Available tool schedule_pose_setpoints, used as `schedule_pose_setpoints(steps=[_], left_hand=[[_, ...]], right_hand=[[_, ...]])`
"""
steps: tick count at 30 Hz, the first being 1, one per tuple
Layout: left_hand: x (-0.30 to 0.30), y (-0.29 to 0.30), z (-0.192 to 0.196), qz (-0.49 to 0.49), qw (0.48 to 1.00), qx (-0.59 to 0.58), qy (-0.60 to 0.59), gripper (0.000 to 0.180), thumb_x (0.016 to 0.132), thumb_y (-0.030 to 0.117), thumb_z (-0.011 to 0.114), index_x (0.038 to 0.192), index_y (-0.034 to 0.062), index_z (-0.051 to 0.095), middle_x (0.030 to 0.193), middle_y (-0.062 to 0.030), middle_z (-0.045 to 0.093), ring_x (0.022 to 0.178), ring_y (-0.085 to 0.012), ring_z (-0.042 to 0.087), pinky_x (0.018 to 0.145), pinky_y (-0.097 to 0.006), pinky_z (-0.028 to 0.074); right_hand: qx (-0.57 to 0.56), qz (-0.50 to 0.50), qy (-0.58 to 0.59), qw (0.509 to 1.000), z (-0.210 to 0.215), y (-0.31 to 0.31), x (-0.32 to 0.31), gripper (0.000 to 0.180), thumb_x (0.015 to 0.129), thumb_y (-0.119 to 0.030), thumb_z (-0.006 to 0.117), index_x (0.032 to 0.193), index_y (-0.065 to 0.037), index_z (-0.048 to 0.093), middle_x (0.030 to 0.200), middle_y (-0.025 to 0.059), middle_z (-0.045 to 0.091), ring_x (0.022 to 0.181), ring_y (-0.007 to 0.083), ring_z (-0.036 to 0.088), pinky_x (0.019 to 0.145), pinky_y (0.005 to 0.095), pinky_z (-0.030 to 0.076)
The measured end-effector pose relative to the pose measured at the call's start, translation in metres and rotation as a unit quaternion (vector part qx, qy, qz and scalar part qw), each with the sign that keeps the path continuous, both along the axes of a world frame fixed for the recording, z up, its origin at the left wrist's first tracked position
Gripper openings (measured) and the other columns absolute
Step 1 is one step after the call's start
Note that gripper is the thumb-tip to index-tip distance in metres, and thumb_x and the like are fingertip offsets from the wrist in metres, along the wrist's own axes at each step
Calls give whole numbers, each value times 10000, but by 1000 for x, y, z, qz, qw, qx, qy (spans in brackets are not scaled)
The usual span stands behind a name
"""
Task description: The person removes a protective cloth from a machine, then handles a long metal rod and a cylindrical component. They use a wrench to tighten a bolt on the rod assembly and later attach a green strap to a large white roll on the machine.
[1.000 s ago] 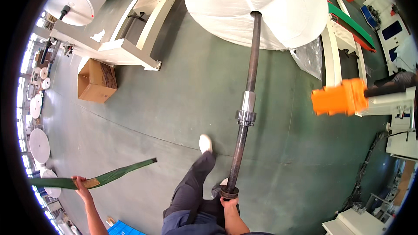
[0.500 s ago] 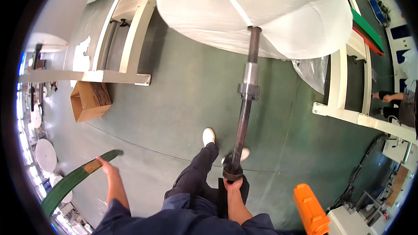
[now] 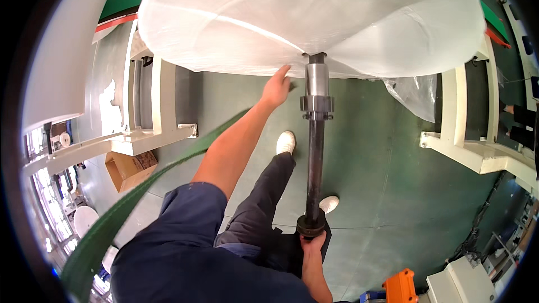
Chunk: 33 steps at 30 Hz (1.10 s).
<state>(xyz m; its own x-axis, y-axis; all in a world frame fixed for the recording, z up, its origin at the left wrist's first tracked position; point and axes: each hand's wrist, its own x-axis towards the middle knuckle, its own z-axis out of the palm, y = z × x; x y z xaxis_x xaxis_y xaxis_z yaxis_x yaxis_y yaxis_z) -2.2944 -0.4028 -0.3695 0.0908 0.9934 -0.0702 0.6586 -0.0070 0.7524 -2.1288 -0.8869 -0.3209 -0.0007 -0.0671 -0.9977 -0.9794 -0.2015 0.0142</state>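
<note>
A big roll wrapped in white plastic film [image 3: 269, 17] fills the top of the head view, its end facing me. From its core a dark metal shaft [image 3: 316, 163] sticks out toward me, with a silver collar [image 3: 318, 104] close to the roll. My right hand [image 3: 313, 242] grips the black end piece [image 3: 311, 225] of the shaft, near my body. My left hand [image 3: 275, 88] reaches forward just left of the collar, closed on a green webbing strap [image 3: 135, 199]. The strap trails behind my left forearm to the lower left.
Cream metal frame legs stand at left [image 3: 164, 95] and right [image 3: 452, 106]. A cardboard box [image 3: 132, 169] sits on the floor by the left leg. Clear plastic sheeting [image 3: 412, 98] hangs below the roll. An orange control box [image 3: 400, 287] is at lower right.
My left hand has swung from the far left to beside the collar, bringing the strap along. The roll looks closer, and less shaft shows between it and the collar. My right hand keeps its grip.
</note>
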Motion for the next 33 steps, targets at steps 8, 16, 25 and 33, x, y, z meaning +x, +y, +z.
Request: schedule_pose_setpoints(steps=[8,16,25,33], left_hand=[[52,57,-31,-77,982,-110,134,281,886,184,544,1124,54,619,1044,-195,648,969,-387,623,832,-464,507],[-21,-76,-74,-360,821,-252,364,248,903,268,509,949,138,715,934,-97,691,973,-326,631,843,-448,509],[-97,-130,-44,-112,958,-234,118,257,890,263,592,1085,136,699,1039,-132,692,986,-352,634,862,-406,507],[-27,-152,18,-11,897,-416,-146,603,927,431,610,1403,95,458,1315,-139,569,1229,-216,536,1016,-351,435]], right_hand=[[1,-44,1,999,10,14,-6,430,957,-405,333,1222,-160,567,1180,55,612,1031,272,617,821,460,542],[54,-87,13,995,12,33,-3,484,944,-346,350,1306,-70,513,1256,131,573,1124,327,579,942,500,498],[22,-43,-8,999,-18,49,-7,490,960,-370,316,1286,-62,514,1201,119,590,1061,307,608,918,461,525],[33,-61,-7,998,-31,50,-14,462,940,-338,329,1232,-63,559,1178,120,605,1045,289,625,884,436,543]])
